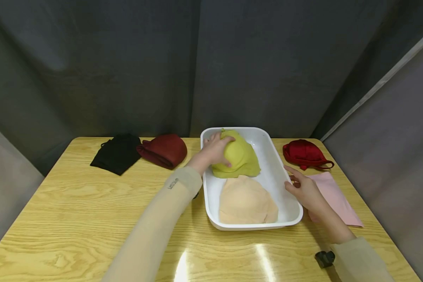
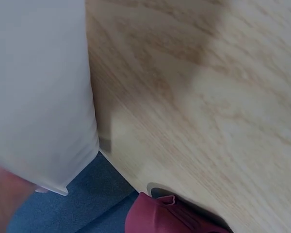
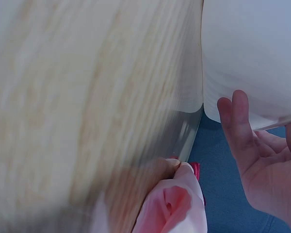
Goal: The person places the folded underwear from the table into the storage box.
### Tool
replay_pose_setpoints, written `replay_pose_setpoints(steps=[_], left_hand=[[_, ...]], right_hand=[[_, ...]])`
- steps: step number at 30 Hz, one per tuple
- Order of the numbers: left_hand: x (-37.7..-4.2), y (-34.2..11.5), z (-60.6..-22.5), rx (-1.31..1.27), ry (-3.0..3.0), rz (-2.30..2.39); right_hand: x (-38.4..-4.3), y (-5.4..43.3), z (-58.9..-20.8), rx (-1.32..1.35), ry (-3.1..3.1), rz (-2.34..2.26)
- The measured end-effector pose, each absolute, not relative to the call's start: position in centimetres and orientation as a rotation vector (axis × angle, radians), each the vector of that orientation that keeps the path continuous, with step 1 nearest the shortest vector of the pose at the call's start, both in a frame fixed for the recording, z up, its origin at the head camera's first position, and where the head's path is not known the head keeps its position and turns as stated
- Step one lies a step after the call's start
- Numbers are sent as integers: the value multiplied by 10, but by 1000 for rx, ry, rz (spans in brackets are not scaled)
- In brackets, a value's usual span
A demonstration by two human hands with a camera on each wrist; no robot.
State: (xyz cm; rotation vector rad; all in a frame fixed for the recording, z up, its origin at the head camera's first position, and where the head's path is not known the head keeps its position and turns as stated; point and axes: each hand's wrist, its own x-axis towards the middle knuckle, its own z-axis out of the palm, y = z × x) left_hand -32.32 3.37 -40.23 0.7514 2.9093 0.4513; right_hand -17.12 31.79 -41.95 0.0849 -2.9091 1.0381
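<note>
A white tray (image 1: 269,168) stands on the table, with a yellow-green domed cloth piece (image 1: 244,154) at its far end and a beige one (image 1: 246,199) nearer. My left hand (image 1: 215,150) rests on the yellow-green piece, thumb and index finger spread across its dome. The left wrist view shows only a blurred part of this hand beside the tray's outer wall (image 2: 43,97). At the tray's right rim, my right hand (image 1: 306,192) holds the edge. Two of its fingers (image 3: 240,107) lie against the outer wall.
Left of the tray lie a black cloth piece (image 1: 118,152) and a dark red folded one (image 1: 167,150). To its right are a shiny red piece with a strap (image 1: 304,152) and a flat pink cloth (image 1: 333,196). A grey curtain (image 1: 261,70) hangs behind the table.
</note>
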Motion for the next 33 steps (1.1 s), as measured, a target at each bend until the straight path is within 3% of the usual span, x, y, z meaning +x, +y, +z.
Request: replay_pose_setpoints(steps=[11,33], left_hand=[[-320,37,-403,681,2953,336],[-308,26,-381,857,2916,637]], right_hand=[[-171,317,-420,76,-2906,1046],[-173,316,-419,5,-2945,1086]])
